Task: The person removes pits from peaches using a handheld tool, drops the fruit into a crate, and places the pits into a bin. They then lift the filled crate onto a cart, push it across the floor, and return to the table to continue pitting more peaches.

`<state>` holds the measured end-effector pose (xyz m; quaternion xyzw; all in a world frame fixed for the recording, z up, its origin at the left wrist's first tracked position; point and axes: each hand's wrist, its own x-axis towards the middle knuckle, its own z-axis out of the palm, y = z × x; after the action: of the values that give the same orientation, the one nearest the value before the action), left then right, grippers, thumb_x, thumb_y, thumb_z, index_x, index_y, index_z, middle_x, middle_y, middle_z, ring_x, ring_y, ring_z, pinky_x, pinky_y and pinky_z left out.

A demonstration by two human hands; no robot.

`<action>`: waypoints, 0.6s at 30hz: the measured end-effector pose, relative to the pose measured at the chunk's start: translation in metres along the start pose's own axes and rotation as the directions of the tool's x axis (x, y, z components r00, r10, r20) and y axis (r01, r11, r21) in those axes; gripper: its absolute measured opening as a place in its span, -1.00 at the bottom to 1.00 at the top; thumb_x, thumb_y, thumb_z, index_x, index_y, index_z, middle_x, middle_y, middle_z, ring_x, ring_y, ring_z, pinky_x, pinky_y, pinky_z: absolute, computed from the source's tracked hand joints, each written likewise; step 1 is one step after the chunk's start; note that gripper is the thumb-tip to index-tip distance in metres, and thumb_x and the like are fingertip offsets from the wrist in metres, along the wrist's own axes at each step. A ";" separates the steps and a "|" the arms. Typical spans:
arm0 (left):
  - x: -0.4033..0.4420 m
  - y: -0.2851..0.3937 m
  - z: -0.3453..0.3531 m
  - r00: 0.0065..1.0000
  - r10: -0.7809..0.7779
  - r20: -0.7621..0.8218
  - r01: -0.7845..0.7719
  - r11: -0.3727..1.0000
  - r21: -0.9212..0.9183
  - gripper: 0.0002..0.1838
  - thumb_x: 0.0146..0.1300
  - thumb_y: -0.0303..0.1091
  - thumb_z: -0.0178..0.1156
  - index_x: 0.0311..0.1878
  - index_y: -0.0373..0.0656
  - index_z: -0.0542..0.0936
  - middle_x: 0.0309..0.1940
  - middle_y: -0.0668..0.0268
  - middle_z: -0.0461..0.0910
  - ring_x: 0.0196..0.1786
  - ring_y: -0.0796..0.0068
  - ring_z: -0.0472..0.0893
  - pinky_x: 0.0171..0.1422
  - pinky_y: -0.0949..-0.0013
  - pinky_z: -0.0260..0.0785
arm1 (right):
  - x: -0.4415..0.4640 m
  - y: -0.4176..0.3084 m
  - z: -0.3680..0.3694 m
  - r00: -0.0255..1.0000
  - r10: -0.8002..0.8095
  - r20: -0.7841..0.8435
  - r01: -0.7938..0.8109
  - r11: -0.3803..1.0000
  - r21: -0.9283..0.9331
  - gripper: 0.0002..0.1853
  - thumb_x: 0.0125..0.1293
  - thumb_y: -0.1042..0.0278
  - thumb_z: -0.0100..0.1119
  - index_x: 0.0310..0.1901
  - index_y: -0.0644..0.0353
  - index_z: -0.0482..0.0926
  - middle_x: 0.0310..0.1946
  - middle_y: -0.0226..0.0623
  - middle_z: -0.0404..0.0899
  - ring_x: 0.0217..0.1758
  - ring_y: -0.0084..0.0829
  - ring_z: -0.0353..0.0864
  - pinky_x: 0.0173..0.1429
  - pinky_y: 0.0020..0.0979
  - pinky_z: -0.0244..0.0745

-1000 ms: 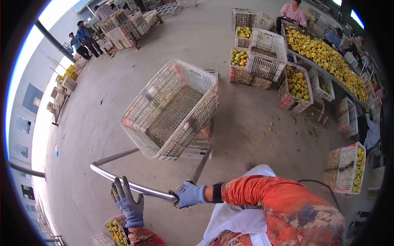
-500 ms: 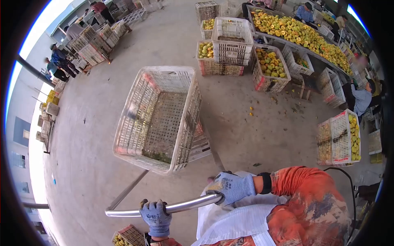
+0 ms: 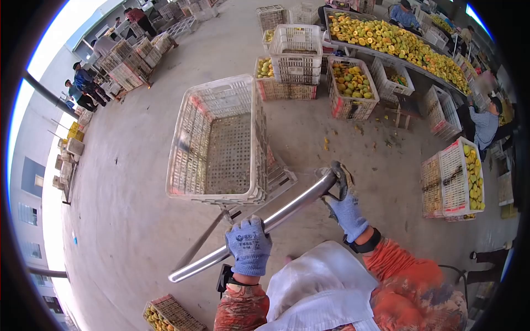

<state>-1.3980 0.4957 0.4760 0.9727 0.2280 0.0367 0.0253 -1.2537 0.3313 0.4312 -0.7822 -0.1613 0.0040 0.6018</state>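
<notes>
Handlebar (image 3: 298,205) of the trolley (image 3: 281,185), slanting across the foreground: your left grip (image 3: 248,245), gloved in blue, is closed around its middle, while your right grip (image 3: 348,207) lies at its upper end; whether it clasps the metal cannot be told. Beyond the bar, the white slatted crate (image 3: 234,149) sits on the trolley, open top exposing its perforated base. Farther right, a fruit-filled crate (image 3: 353,107) stands on the concrete floor (image 3: 121,220).

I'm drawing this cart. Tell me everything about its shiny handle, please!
The handle is a smooth, silvery, metal-looking bar, nearer us than the white crate, slanting up to the right. A duller bar joins its lower left end. The left hand wraps its middle; the right hand is at its upper end, grip unclear.
</notes>
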 end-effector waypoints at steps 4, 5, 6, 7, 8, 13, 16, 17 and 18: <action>0.006 0.003 -0.078 0.938 0.345 -0.032 -0.342 0.907 -0.247 -0.26 -0.14 -0.29 0.30 0.21 -0.20 0.32 0.02 0.08 0.43 0.06 0.14 0.43 0.17 0.12 0.22 | -0.029 -0.033 -0.027 0.735 0.576 0.357 -0.611 0.335 0.717 -0.59 0.32 0.20 0.06 0.16 0.05 0.32 -0.06 -0.31 0.47 -0.11 -0.39 0.56 -0.05 -0.30 0.53; -0.007 -0.004 -0.106 0.939 0.345 -0.003 -0.341 0.926 -0.161 -0.26 -0.16 -0.32 0.30 0.20 -0.21 0.33 0.00 0.09 0.44 0.02 0.13 0.44 0.17 0.10 0.22 | -0.031 -0.044 -0.022 0.738 0.580 0.344 -0.600 0.331 0.728 -0.59 0.32 0.20 0.06 0.16 0.05 0.32 -0.06 -0.31 0.47 -0.11 -0.39 0.56 -0.05 -0.30 0.53; -0.024 -0.018 -0.123 0.948 0.305 0.086 -0.292 0.946 -0.140 -0.23 -0.19 -0.35 0.30 0.21 -0.21 0.31 -0.04 0.11 0.44 -0.03 0.12 0.45 0.12 0.11 0.24 | -0.036 -0.053 -0.019 0.738 0.558 0.380 -0.608 0.306 0.732 -0.61 0.32 0.17 0.05 0.14 0.05 0.33 -0.10 -0.32 0.49 -0.13 -0.41 0.56 -0.07 -0.33 0.53; -0.046 -0.038 -0.121 0.960 0.241 0.140 -0.214 0.960 -0.182 -0.21 -0.22 -0.36 0.30 0.21 -0.23 0.30 -0.09 0.13 0.46 -0.09 0.12 0.46 0.05 0.10 0.26 | -0.038 -0.059 -0.017 0.739 0.531 0.414 -0.614 0.280 0.737 -0.62 0.32 0.15 0.04 0.12 0.05 0.34 -0.15 -0.34 0.51 -0.16 -0.43 0.57 -0.09 -0.35 0.54; -0.063 -0.045 -0.123 0.972 0.160 0.174 -0.133 0.979 -0.157 -0.24 -0.21 -0.36 0.30 0.19 -0.23 0.31 -0.13 0.16 0.47 -0.09 0.14 0.45 0.01 0.10 0.26 | -0.031 -0.063 -0.015 0.676 0.575 0.461 -0.655 0.181 0.734 -0.65 0.31 0.13 0.05 0.08 0.03 0.37 -0.24 -0.40 0.54 -0.17 -0.47 0.57 -0.13 -0.38 0.54; -0.085 -0.053 -0.064 0.982 0.129 0.141 -0.102 0.977 -0.186 -0.45 -0.16 -0.38 0.27 0.02 -0.22 0.44 -0.40 0.20 0.52 -0.33 0.14 0.51 -0.26 0.16 0.35 | -0.001 -0.062 0.010 0.772 0.575 0.269 -0.465 0.224 0.857 -0.75 0.25 0.18 0.15 -0.12 0.06 0.41 -0.35 -0.43 0.53 -0.39 -0.52 0.56 -0.34 -0.51 0.50; -0.079 -0.044 -0.037 0.981 0.149 0.122 -0.119 0.967 -0.225 -0.56 -0.14 -0.41 0.24 -0.07 -0.21 0.49 -0.55 0.21 0.50 -0.52 0.13 0.50 -0.45 0.18 0.33 | 0.022 -0.047 0.022 0.695 0.717 0.055 -0.400 0.322 0.858 -0.81 0.19 0.24 0.21 -0.32 0.12 0.43 -0.51 -0.45 0.45 -0.52 -0.59 0.43 -0.46 -0.56 0.36; -0.075 -0.029 -0.031 0.979 0.201 0.013 -0.193 0.954 -0.230 -0.59 -0.14 -0.44 0.22 -0.10 -0.21 0.51 -0.61 0.21 0.49 -0.60 0.13 0.48 -0.53 0.18 0.31 | 0.029 -0.039 0.015 0.696 0.716 0.052 -0.393 0.319 0.862 -0.81 0.19 0.24 0.21 -0.32 0.12 0.43 -0.51 -0.45 0.45 -0.52 -0.59 0.43 -0.46 -0.56 0.36; -0.074 -0.016 -0.026 0.973 0.227 -0.044 -0.231 0.946 -0.227 -0.57 -0.14 -0.45 0.22 -0.08 -0.21 0.50 -0.57 0.17 0.50 -0.59 0.13 0.49 -0.52 0.17 0.32 | 0.034 -0.029 0.009 0.731 0.680 0.046 -0.359 0.327 0.874 -0.82 0.19 0.26 0.21 -0.34 0.12 0.43 -0.54 -0.46 0.42 -0.54 -0.59 0.41 -0.48 -0.55 0.35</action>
<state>-1.4729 0.4777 0.4961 0.9826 0.1078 0.0742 0.1317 -1.2302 0.3550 0.4620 -0.3877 0.2292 0.1458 0.8808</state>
